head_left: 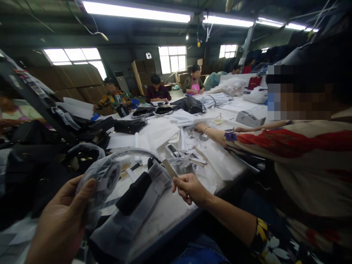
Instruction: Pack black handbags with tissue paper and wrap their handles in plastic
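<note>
My left hand (63, 216) is closed on a coiled strap (101, 179) wrapped in clear plastic, its thumb pressing from the near side. A curved length of the wrapped strap arches right towards a black bag (134, 192) partly covered in translucent white wrapping. The bag lies tilted at the table's near edge, between my hands. My right hand (189, 189) pinches a flat, narrow tan-grey strip (169, 168) just right of the bag's upper end. Whether the strip touches the bag, I cannot tell.
Black bags (129, 125) are piled along the left and back. White wrapping sheets (158, 134), scraps and a grey tape dispenser (249, 119) cover the table (165, 223). A co-worker's arm (216, 135) reaches in from the right. Several other people sit farther back.
</note>
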`<control>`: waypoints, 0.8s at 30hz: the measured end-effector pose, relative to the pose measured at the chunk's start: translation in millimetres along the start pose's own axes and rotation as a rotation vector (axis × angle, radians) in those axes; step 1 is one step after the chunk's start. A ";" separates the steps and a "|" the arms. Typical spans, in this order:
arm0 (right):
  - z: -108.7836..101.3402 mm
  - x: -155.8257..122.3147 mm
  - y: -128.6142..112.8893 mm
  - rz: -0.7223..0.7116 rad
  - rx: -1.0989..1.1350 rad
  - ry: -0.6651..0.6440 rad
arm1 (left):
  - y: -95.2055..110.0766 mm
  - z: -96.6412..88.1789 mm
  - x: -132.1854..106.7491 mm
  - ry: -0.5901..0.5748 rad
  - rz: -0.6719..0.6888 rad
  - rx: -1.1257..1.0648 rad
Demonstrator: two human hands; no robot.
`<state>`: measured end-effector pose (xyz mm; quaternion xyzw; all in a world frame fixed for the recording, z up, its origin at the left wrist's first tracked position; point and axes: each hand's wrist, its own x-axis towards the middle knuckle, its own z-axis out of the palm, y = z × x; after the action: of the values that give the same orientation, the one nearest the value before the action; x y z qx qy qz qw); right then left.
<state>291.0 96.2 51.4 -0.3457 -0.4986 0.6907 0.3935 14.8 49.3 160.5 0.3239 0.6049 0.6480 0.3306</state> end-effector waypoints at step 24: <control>120.2 62.0 -62.8 -0.147 -0.049 -0.304 | 11.7 -1.2 -16.6 -0.289 0.209 0.140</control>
<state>171.0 113.3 138.1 -0.2092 -0.5931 0.6920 0.3545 22.9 34.4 171.7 0.4966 0.5579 0.5820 0.3215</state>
